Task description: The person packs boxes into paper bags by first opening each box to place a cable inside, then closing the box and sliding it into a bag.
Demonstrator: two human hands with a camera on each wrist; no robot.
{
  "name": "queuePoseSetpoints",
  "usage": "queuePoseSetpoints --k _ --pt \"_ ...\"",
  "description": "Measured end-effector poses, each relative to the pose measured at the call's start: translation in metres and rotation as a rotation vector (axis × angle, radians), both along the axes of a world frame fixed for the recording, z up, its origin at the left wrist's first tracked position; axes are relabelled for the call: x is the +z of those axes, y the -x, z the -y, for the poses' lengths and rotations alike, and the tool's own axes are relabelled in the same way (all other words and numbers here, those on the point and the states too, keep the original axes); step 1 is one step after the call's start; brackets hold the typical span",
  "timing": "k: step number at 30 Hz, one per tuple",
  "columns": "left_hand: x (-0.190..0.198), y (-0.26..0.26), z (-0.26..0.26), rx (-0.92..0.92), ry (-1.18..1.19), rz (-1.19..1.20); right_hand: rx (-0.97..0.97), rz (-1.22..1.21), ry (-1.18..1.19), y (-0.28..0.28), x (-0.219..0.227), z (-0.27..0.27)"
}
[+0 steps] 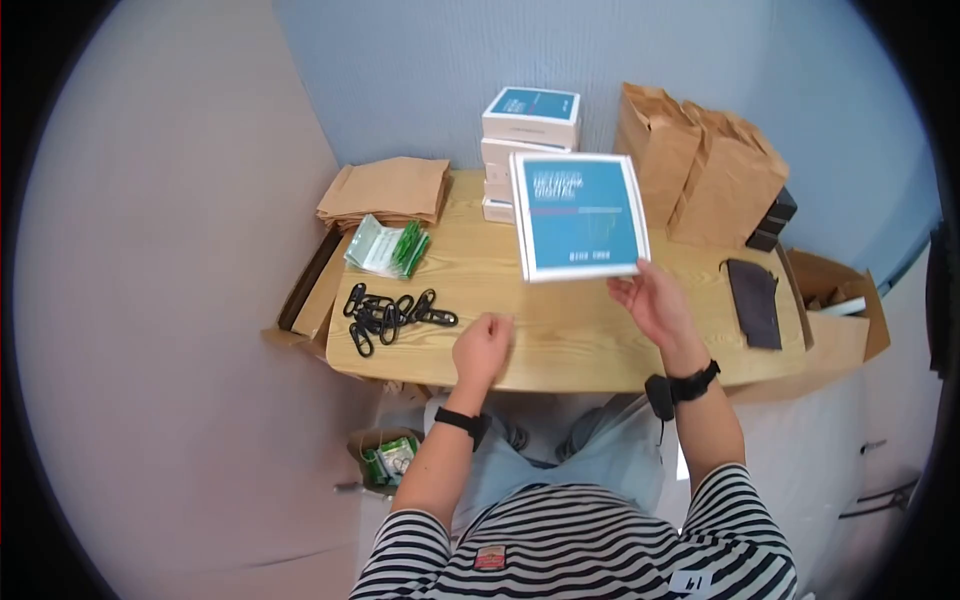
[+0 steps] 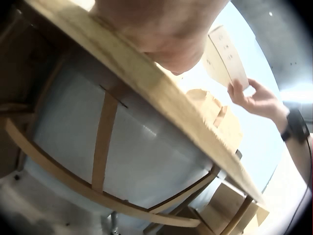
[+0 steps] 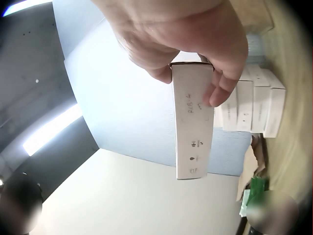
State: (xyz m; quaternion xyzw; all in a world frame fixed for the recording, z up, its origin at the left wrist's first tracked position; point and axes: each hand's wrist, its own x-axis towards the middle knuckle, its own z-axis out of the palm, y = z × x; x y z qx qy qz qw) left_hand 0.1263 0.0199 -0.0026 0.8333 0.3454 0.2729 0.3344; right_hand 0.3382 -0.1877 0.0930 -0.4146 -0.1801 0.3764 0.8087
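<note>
My right hand (image 1: 660, 305) grips a white box with a blue printed top (image 1: 585, 215) by its near right corner. It holds the box raised over the table. In the right wrist view, the thumb and fingers pinch one end of the same box (image 3: 192, 127), whose narrow white side carries small printed marks. My left hand (image 1: 483, 348) rests at the table's front edge with its fingers loosely curled and nothing seen in them. Left of that hand lies a heap of black looped cords (image 1: 385, 315).
Similar white boxes (image 1: 530, 125) stand stacked at the back. Brown paper bags (image 1: 700, 170) stand upright behind on the right, and flat ones (image 1: 390, 190) lie back left. Green-and-clear packets (image 1: 390, 247) and a dark pouch (image 1: 753, 303) lie on the table (image 1: 560, 345). Cardboard boxes (image 1: 840, 330) flank it.
</note>
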Motion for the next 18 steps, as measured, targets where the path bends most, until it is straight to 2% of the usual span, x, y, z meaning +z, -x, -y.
queuePoseSetpoints --k 1,2,4,5,7,8,9,11,13,18 --pt "-0.001 0.001 -0.005 -0.022 0.228 0.025 0.033 -0.001 0.012 0.015 -0.015 0.013" --pt "0.001 0.0 -0.006 -0.026 0.227 0.001 0.026 -0.024 0.011 0.025 -0.031 0.024" --pt "0.004 0.003 -0.005 -0.203 0.881 0.464 0.06 0.015 0.013 0.043 -0.065 0.044" --pt "0.009 0.004 -0.002 -0.198 0.882 0.44 0.055 -0.008 0.011 0.054 -0.075 0.051" --pt "0.03 0.007 0.009 -0.371 0.865 0.561 -0.005 0.049 0.119 0.071 -0.091 0.064" --pt "0.043 0.009 0.016 -0.336 0.848 0.568 -0.005 0.034 0.119 0.078 -0.096 0.07" --pt "0.041 0.01 0.015 -0.336 0.845 0.559 0.009 0.065 0.103 0.081 -0.099 0.075" --pt "0.037 0.011 0.014 -0.44 0.647 0.535 0.018 0.089 0.088 0.083 -0.101 0.083" --pt "0.035 0.014 0.018 -0.45 0.622 0.529 0.059 0.087 0.035 0.081 -0.101 0.09" --pt "0.043 0.023 0.037 -0.479 0.578 0.533 0.021 0.057 0.009 0.073 -0.12 0.099"
